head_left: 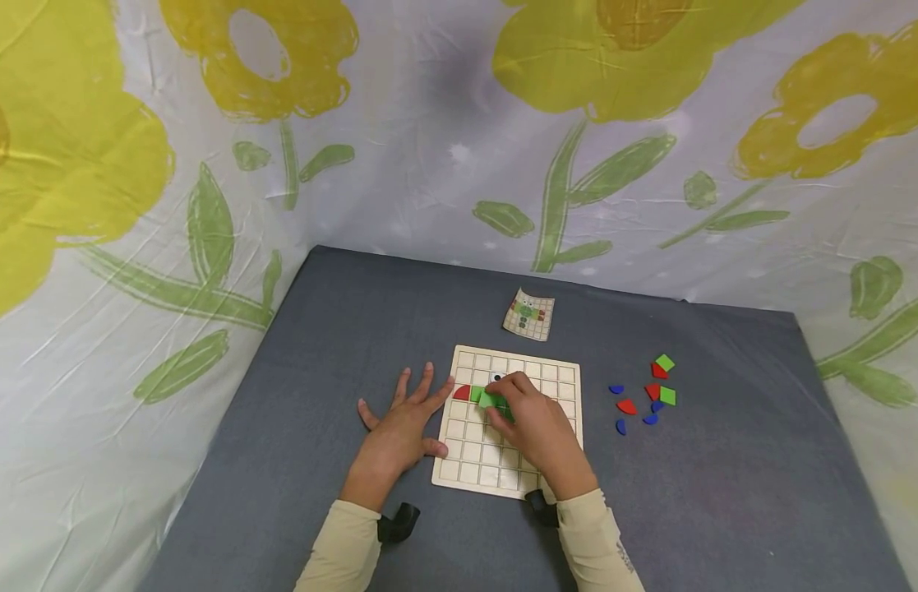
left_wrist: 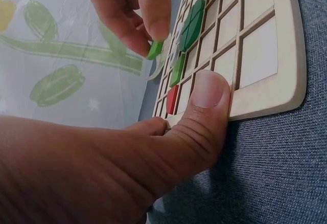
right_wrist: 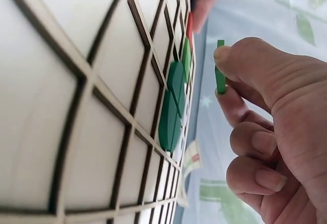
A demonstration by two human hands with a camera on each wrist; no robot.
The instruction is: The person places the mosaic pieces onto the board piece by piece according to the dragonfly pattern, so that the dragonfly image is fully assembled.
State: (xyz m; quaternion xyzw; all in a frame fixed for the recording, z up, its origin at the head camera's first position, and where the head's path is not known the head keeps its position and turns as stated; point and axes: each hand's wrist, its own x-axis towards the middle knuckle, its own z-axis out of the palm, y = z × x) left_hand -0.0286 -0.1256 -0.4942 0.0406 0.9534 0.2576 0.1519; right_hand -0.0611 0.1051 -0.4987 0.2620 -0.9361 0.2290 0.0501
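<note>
My right hand (head_left: 542, 426) pinches a light green square tile (right_wrist: 220, 75) between thumb and forefinger, above the wooden grid board (head_left: 469, 474). The other fingers of that hand are curled in, touching nothing. On the board lie a red rounded tile (head_left: 462, 393), a light green square (left_wrist: 177, 69) beside it, and dark green rounded pieces (right_wrist: 171, 116). A tile with a black dot (head_left: 497, 377) shows just behind the right fingers. My left hand (head_left: 401, 429) lies with fingers spread at the board's left edge, its thumb (left_wrist: 208, 93) resting on the rim.
Right of the board lie loose pieces: blue half-rounds (head_left: 616, 389), red tiles (head_left: 626, 406) and green squares (head_left: 667, 397). A small picture card (head_left: 528, 315) with a gridded pattern lies behind the board. Flower-printed cloth (head_left: 422, 181) hangs around the grey table (head_left: 725, 493).
</note>
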